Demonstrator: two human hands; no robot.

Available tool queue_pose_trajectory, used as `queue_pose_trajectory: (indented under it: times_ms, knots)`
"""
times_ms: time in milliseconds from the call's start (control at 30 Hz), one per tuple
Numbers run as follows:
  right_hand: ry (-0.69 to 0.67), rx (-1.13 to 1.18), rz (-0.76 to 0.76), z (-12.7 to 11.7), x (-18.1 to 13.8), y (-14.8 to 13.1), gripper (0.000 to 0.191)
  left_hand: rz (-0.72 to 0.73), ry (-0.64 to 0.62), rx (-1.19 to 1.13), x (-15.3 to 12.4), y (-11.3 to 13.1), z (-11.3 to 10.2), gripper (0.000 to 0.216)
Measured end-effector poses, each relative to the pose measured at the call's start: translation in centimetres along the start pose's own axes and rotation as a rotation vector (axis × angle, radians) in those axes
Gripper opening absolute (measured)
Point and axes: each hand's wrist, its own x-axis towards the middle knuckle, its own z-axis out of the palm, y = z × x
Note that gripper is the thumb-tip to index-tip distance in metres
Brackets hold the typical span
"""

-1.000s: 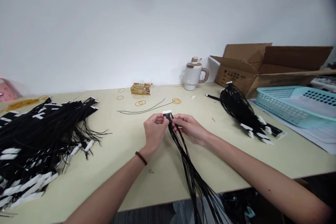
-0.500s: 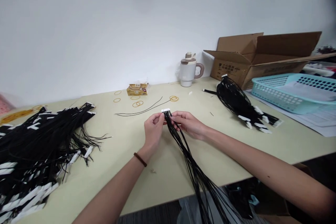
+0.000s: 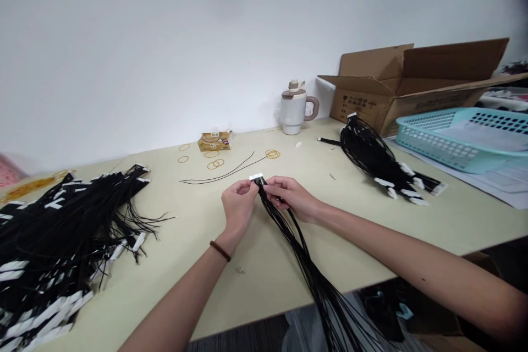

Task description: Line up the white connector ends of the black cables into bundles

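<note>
My left hand (image 3: 238,206) and my right hand (image 3: 291,196) meet at the middle of the pale table (image 3: 214,264). Both pinch the top end of a bunch of thin black cables (image 3: 303,253), close under its small white connectors (image 3: 256,177). The bunch runs toward me and hangs over the table's front edge. A brown band circles my left wrist. Two loose black cables (image 3: 225,172) lie just beyond my hands.
A big heap of black cables with white tags (image 3: 61,231) fills the left side. A tied black cable bundle (image 3: 377,159) lies at right, before an open cardboard box (image 3: 416,82) and a teal basket (image 3: 462,137). Rubber bands (image 3: 216,163), a small yellow box (image 3: 214,140) and a white mug (image 3: 293,113) sit farther back.
The view has swung slightly right and up. My hands stay pinched on the bunch's top end, with only small finger shifts.
</note>
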Motion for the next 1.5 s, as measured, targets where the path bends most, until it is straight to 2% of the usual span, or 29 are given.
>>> queue_pose_trajectory:
  times_ms: [200, 433, 500, 700, 800, 900, 967, 1100, 1167, 1200, 1267, 1367, 1500]
  knots:
    - [0.048, -0.084, -0.022, -0.4, 0.1, 0.4, 0.029, 0.046, -0.007, 0.072, -0.1, 0.1, 0.0, 0.013]
    - [0.114, -0.246, -0.082, -1.0, 0.4, -0.1, 0.028, 0.080, -0.161, 0.000, -0.1, 0.1, -0.1, 0.019]
    - [0.110, -0.313, -0.147, -1.3, 0.6, 0.1, 0.027, 0.022, -0.215, -0.067, 0.1, 0.2, -0.2, 0.019]
    - [0.136, -0.579, -0.297, -2.2, 1.2, 0.4, 0.015, -0.333, -0.435, -0.356, 0.5, 1.4, -1.2, 0.010]
    - [0.221, -0.658, -0.366, -2.4, 1.3, 0.2, 0.014, -0.420, -0.477, -0.499, 0.6, 1.8, -1.6, 0.007]
    - [0.296, -0.687, -0.428, -2.4, 1.3, 0.1, 0.013, -0.475, -0.513, -0.466, 0.2, 1.7, -1.6, 0.018]
    - [0.232, -0.595, -0.410, -2.3, 1.2, 0.3, 0.014, -0.458, -0.599, -0.374, -0.2, 1.4, -1.4, 0.024]
    - [-0.030, -0.354, -0.292, -1.7, 1.0, 0.3, 0.022, -0.337, -0.714, -0.194, -0.4, 1.1, -1.4, 0.028]
    - [-0.055, -0.243, -0.236, -1.5, 0.8, -0.2, 0.026, -0.177, -0.671, -0.031, 0.6, 1.1, -1.9, 0.034]
    - [-0.043, -0.186, -0.211, -1.6, 0.7, -0.6, 0.028, -0.064, -0.584, 0.067, 1.4, 1.0, -2.4, 0.036]
    - [-0.028, -0.092, -0.165, -1.9, 0.6, -1.2, 0.036, 0.128, -0.256, 0.220, 3.5, 0.7, -4.0, 0.036]
    - [-0.116, -0.076, -0.106, -3.1, 0.6, -1.9, 0.042, 0.181, 0.000, 0.264, 6.3, -0.3, -6.9, 0.033]
    - [-0.190, -0.122, -0.058, -5.6, 1.3, -2.2, 0.032, 0.208, 0.224, 0.378, 7.9, -1.5, -9.7, 0.018]
